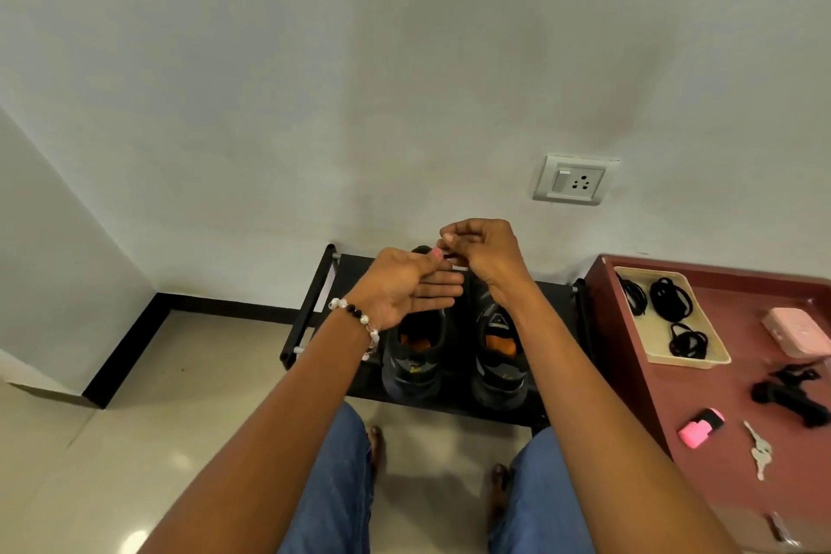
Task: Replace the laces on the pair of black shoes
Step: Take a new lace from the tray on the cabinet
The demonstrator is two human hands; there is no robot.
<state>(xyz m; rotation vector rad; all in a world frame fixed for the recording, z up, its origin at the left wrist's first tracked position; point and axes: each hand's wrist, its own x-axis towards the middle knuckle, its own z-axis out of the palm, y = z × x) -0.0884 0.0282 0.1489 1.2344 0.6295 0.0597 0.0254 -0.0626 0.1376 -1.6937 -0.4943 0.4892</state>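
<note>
Two black shoes with orange insoles stand side by side on a low black rack [314,297], the left shoe [416,355] and the right shoe [499,355], heels toward me. Both my hands hover above their toes. My left hand [404,288], with a bead bracelet on the wrist, pinches a small dark piece between thumb and forefinger, its other fingers spread. My right hand [481,252] is curled and pinches the same dark piece, apparently a lace end [449,256]. Coiled black laces [670,299] lie in a beige tray [701,362] at the right.
A maroon table [719,463] at the right carries the tray, a pink box [796,331], a black clip-like object [787,396], a pink highlighter [701,427] and keys [760,452]. A wall socket [573,180] sits above. My jeans-clad knees are below the rack.
</note>
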